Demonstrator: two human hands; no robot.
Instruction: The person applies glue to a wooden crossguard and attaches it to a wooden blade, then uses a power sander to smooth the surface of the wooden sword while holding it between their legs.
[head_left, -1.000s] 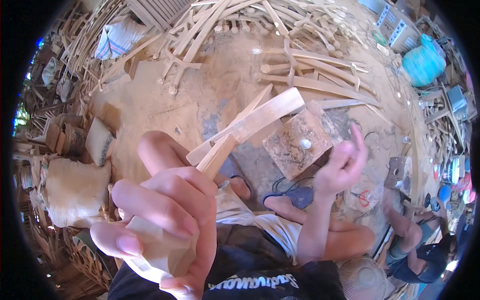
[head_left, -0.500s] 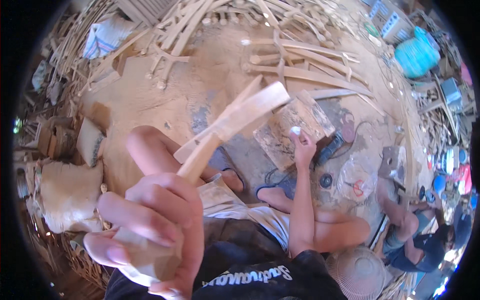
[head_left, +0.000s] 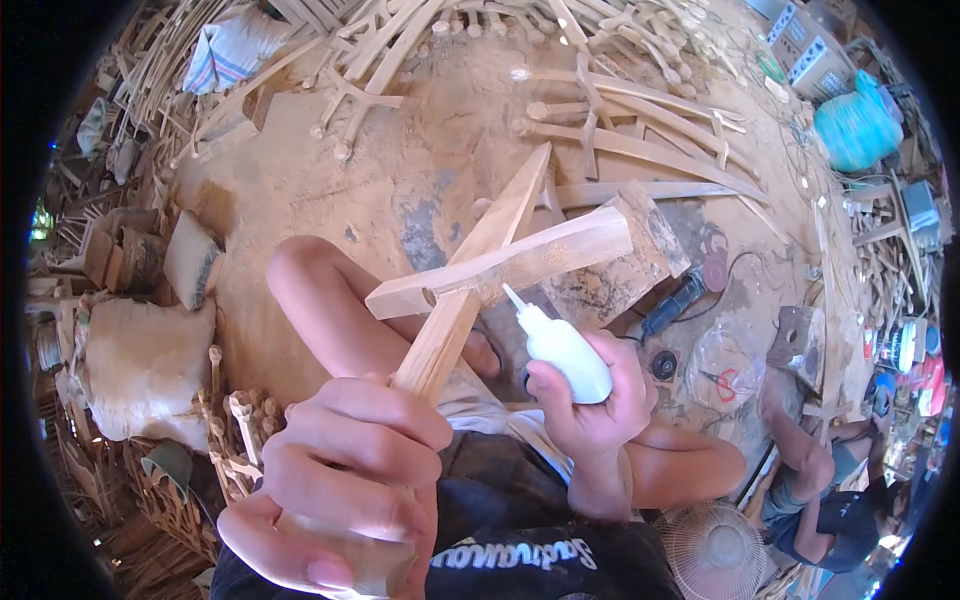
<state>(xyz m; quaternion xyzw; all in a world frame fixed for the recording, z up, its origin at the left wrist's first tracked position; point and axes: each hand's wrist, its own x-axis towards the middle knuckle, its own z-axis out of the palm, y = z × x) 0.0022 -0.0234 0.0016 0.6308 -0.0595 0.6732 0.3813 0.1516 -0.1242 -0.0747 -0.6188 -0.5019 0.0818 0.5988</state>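
My left hand (head_left: 350,470) is closed round the grip of a wooden sword (head_left: 520,205), held up close to me with its blade pointing away. A pale wooden crossguard (head_left: 570,252) sits across the sword between grip and blade. My right hand (head_left: 610,415) grips a white squeeze bottle (head_left: 568,360) with a thin pointed nozzle. The nozzle tip is just below the crossguard, near where it meets the sword; whether it touches cannot be told. Beyond the crossguard, a worn wooden block (head_left: 655,255) lies on the ground, partly hidden.
More wooden swords (head_left: 650,150) lie ahead, with stacked pieces behind. An angle grinder (head_left: 675,305) and a clear plastic bag (head_left: 722,365) are at the right. A fan cage (head_left: 715,555) stands near my right knee. Another person (head_left: 835,515) sits at far right. Sacks (head_left: 145,365) are at left.
My right hand has come up from the wooden block with the white bottle, bringing its nozzle to the crossguard. The sword has turned in my left hand and shifted slightly right.
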